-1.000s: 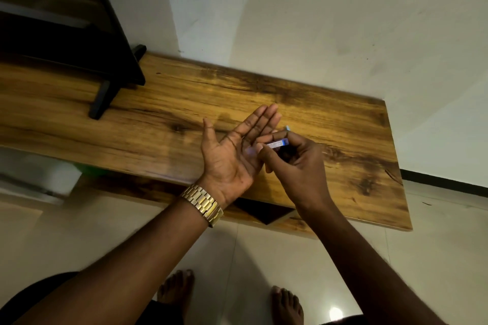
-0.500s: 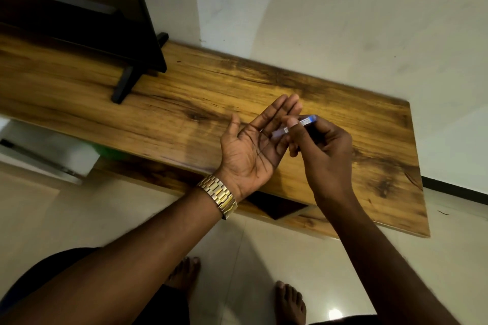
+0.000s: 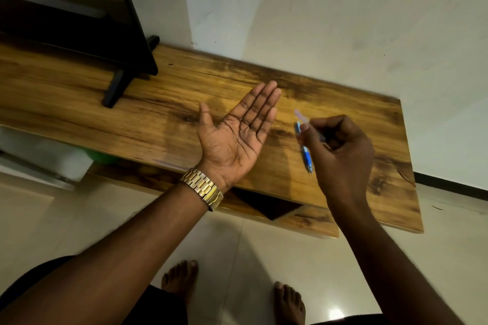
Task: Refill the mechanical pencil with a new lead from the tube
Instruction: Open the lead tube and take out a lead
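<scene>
Lead tipped out, pencil not yet loaded
Desk: bare wood right of the monitor stand; near edge just beneath both hands. Left hand flat, palm up; lead too small to tell. Right hand pinches tube; blue pencil lies on desk just left of it
</scene>
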{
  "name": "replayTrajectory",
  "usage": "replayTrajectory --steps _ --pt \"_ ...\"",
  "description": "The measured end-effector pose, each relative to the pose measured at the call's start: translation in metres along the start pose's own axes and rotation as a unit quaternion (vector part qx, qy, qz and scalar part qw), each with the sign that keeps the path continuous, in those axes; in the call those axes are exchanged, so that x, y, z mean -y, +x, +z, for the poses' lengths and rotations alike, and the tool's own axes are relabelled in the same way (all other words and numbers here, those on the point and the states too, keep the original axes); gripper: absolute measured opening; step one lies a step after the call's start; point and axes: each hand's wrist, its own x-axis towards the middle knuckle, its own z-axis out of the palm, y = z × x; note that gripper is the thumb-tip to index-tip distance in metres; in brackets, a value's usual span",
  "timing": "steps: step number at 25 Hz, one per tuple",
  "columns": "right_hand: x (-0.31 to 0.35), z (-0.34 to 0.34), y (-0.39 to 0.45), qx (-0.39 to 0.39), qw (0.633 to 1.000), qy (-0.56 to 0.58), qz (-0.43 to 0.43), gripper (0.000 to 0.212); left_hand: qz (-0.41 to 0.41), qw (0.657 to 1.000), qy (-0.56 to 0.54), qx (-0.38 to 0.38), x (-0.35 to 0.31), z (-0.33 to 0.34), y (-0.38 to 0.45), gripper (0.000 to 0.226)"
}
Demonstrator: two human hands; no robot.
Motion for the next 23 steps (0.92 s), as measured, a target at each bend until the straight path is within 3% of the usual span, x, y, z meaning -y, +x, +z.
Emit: replayTrajectory --steps 2,4,6,11,14,18,21,23 --pt "-0.01 0.004 -0.01 0.022 0.983 -0.177 -0.043 0.014 0.021 1.0 0.008 -0.004 -0.011 -0.001 0.003 0.117" --pt "-0.015 0.014 -0.016 0.087 0.957 -0.267 -0.068 0.014 0.04 0.999 0.016 -0.008 -0.02 -0.003 0.003 0.117" --pt "-0.018 0.021 -0.019 0.136 0.936 -0.317 -0.064 0.018 0.056 0.998 0.018 -0.008 -0.026 -0.004 -0.002 0.117" --pt "-0.021 0.024 -0.021 0.173 0.909 -0.374 -0.056 0.026 0.077 0.996 0.026 -0.041 -0.025 -0.004 -0.013 0.117" --pt "-0.006 0.018 -0.019 0.141 0.935 -0.326 -0.027 0.019 0.079 0.995 0.039 -0.039 -0.024 0.007 -0.024 0.116" --pt "0.029 0.011 -0.03 0.037 0.989 -0.133 0.055 0.005 0.084 0.995 0.037 -0.042 -0.02 0.019 -0.038 0.115" --pt "0.049 0.014 -0.039 0.085 0.991 0.039 0.095 0.003 0.077 0.995 0.04 -0.041 -0.01 0.019 -0.045 0.114" --pt "0.05 0.02 -0.042 0.113 0.986 0.075 0.094 0.002 0.057 0.996 0.059 -0.042 -0.001 0.014 -0.044 0.115"
